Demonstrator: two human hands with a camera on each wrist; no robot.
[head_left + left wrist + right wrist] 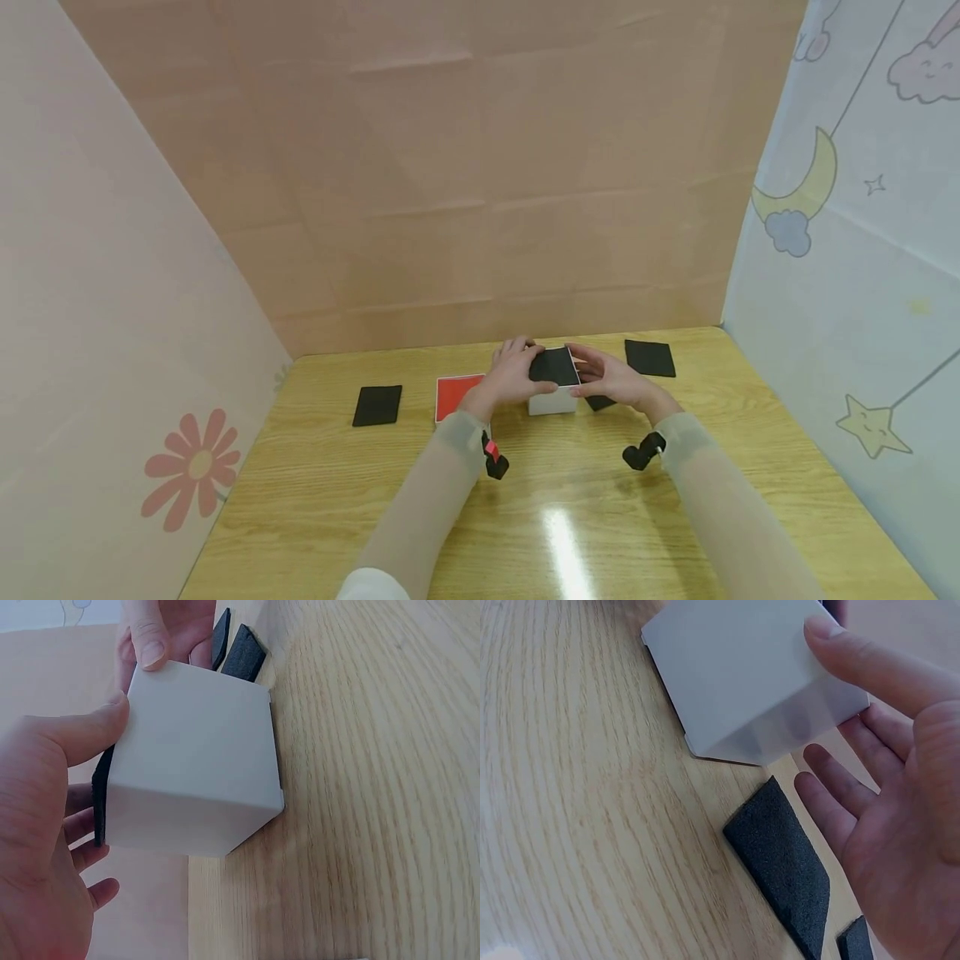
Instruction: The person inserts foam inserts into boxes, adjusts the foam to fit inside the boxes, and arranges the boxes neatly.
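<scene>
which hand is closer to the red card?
Left. The left hand sits right beside the red card, overlapping its right edge in the head view. The right hand is on the far side of the white box.

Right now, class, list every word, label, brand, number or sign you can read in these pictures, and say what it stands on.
No readable text anywhere.
White box: blank sides.
Black pads: plain.
Red lid: plain.
Side walls: only drawings of moon, clouds, stars and a flower, no writing.

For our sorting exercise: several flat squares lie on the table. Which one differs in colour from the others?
The red square, lying flat just left of the left hand. The other loose pieces, such as the far-left pad and the far-right pad, are black.
</scene>
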